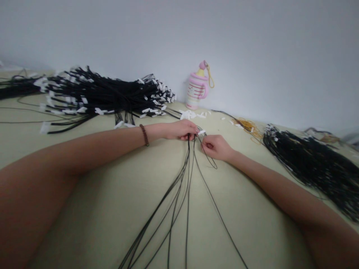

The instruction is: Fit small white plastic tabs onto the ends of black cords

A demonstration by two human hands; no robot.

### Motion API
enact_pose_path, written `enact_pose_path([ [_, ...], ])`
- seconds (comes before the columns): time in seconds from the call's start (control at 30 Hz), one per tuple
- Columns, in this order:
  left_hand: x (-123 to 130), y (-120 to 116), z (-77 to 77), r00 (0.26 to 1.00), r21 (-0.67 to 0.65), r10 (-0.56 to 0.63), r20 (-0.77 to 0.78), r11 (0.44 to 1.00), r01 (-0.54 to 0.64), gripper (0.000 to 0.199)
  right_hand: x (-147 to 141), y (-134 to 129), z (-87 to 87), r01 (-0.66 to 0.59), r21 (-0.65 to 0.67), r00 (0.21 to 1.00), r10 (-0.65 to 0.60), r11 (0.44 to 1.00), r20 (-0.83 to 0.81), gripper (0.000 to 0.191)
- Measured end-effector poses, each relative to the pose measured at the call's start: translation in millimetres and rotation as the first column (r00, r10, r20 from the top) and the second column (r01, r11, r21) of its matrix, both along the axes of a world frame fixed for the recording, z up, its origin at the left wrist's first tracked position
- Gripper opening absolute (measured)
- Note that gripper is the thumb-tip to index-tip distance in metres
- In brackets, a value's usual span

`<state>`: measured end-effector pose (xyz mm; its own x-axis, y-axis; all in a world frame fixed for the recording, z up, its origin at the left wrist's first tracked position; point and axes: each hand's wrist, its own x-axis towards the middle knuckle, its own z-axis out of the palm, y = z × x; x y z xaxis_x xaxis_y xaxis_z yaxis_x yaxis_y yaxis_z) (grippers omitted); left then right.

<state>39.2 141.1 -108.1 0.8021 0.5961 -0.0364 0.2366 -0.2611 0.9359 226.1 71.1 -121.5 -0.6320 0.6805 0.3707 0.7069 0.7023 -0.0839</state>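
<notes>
Several thin black cables [187, 179] hang from my left hand [183, 129], whose fingers are closed around them near the middle of the view. A white tag [201, 132] sits at the cable ends beside my left fingertips. Just to the right, my right hand [214, 147] is curled closed, with a looped cable passing at its fingertips. What the right fingers pinch is too small to make out. Below the hands the cables fan out over the pale table [238, 194] toward its near side.
A large pile of black cables with white tags [112, 93] lies at the back left. A pink and white cup [196, 89] stands by the wall [252, 56]. Yellow bands [246, 126] and another black cable bundle [314, 164] lie to the right. White scraps [187, 114] are behind my hands.
</notes>
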Motion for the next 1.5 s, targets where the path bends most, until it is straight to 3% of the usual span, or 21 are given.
enact_pose_path([
  [0.5, -0.1, -2.7, 1.4, 1.000, 0.013, 0.008, 0.005, 1.000, -0.008, 0.019, -1.0, -1.5, 2.0, -0.004, -0.008, 1.000, 0.004, 1.000, -0.004, 0.020],
  [1.23, 1.9, -11.2, 1.6, 0.999, 0.163, 0.006, -0.037, 0.987, 0.000, 0.025, -1.2, 0.6, 0.1, -0.027, 0.002, 1.000, 0.027, 1.000, -0.003, 0.020],
  [1.5, 3.3, -8.0, -4.3, 1.000, 0.285, 0.004, -0.024, 0.958, 0.003, 0.025, -1.7, -0.5, 1.1, -0.019, -0.011, 1.000, 0.019, 1.000, -0.010, 0.021],
])
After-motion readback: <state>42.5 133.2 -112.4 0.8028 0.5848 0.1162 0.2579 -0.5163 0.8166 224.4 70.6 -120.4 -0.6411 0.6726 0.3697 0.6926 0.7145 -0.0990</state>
